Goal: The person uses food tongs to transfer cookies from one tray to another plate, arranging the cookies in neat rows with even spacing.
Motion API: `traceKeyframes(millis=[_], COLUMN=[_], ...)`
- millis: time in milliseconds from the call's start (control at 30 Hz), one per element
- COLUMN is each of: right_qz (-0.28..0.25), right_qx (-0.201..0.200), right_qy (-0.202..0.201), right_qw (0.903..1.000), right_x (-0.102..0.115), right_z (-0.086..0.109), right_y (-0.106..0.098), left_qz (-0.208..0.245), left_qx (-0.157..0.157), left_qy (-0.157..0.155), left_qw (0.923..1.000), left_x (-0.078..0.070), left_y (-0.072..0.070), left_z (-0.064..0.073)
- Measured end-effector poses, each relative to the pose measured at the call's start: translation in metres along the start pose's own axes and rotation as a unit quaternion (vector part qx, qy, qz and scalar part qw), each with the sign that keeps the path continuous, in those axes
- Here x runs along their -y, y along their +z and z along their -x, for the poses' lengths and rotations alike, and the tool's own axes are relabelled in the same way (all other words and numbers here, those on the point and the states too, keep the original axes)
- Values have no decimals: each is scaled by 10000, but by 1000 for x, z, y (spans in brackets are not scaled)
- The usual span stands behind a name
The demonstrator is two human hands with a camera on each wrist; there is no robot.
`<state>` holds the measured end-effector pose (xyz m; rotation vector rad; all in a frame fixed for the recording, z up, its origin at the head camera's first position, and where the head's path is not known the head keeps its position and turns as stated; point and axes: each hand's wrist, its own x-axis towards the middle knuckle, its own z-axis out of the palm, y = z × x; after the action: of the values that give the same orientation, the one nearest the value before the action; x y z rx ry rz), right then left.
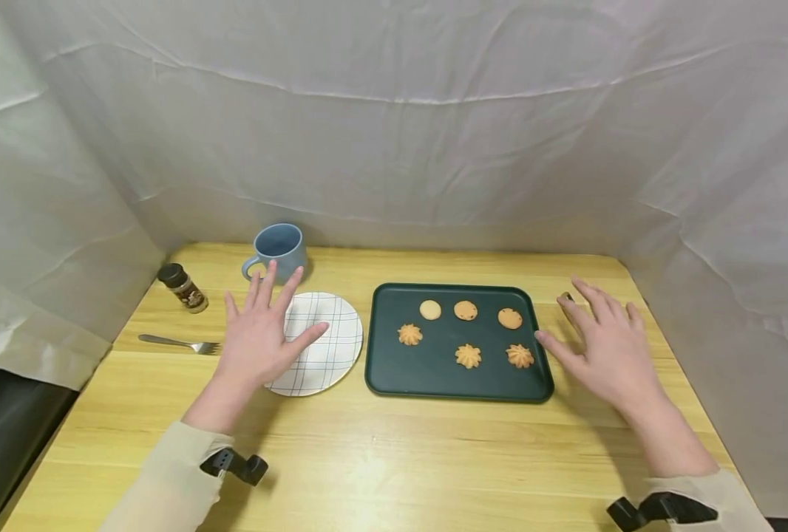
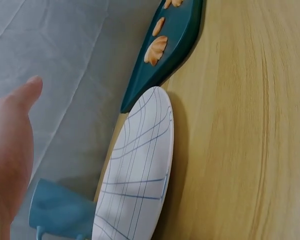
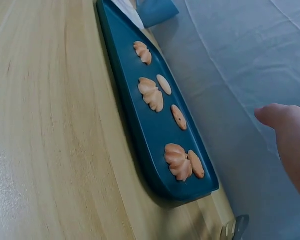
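Observation:
My left hand (image 1: 259,341), fingers spread, hovers over the left part of a round white plate (image 1: 324,343) with a checked line pattern. Beyond its fingertips stands a blue mug (image 1: 290,258), handle to the left. My right hand (image 1: 610,351) is held with spread fingers just right of a dark green tray (image 1: 434,380), holding nothing. On the tray lie three round cookies (image 1: 466,310) and three flower-shaped cookies (image 1: 469,356). Behind the right hand is a small, mostly hidden object (image 3: 234,227) with a dark end; its kind cannot be told.
A fork (image 1: 179,343) lies left of the left hand, and a black-capped spice jar (image 1: 184,288) is behind it near the table's left edge. Grey-white cloth (image 1: 394,148) hangs behind and at both sides of the wooden table (image 1: 381,465).

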<state>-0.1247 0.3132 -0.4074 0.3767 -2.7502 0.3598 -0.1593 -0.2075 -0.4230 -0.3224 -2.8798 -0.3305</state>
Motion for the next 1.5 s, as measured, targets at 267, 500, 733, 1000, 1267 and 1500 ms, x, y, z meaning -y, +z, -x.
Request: traceKeyframes(millis=[267, 500, 733, 1000, 1267, 1500], right_qz=[-375, -592, -987, -1444, -1628, -1577], right_qx=[-439, -531, -489, -361, -416, -343], right_qy=[40, 179, 423, 836, 1058, 1138], right_qw=[9983, 9967, 9930, 9853, 9801, 9803], right_x=[-8, -15, -17, -21, -31, -39], right_z=[5, 11, 14, 18, 25, 34], right_y=[0, 2, 0, -5, 2, 7], left_qz=[773, 1454, 1844, 2262, 2700, 2687], left_qx=[-361, -400, -415, -924, -956, -1231], left_qy=[-187, -611, -813, -843, -1348, -1560], left_qw=[9962, 9867, 9786, 9660, 9486, 9425], left_x=[13, 27, 34, 40, 43, 44], left_y=[1, 6, 11, 22, 35, 42], left_z=[10, 22, 28, 36, 43, 45])
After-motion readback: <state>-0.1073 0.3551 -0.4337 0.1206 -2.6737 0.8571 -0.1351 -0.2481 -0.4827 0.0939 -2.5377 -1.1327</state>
